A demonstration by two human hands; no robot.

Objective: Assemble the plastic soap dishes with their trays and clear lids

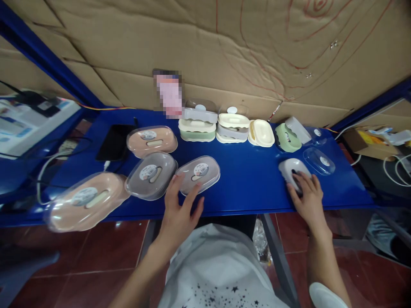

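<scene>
My left hand [182, 203] is spread, its fingertips resting on the near left edge of a grey plastic box [208, 166] with a clear lid and round label. Left of it lie another grey lidded box [141, 182] and two peach lidded boxes [118, 188] [138, 146]. On the right, my right hand [308, 196] has its fingers over the near rim of an uncovered grey box [288, 166], thumb at the side. A dark spot shows inside that box, partly behind the fingers. A loose clear lid [316, 160] lies beside it.
Stacked cream, green and grey boxes [197, 137] line the back of the blue table [247, 188] against a cardboard wall [205, 47]. A green box [287, 139] leans at the back right. A black phone [114, 143] with a cable lies at the left.
</scene>
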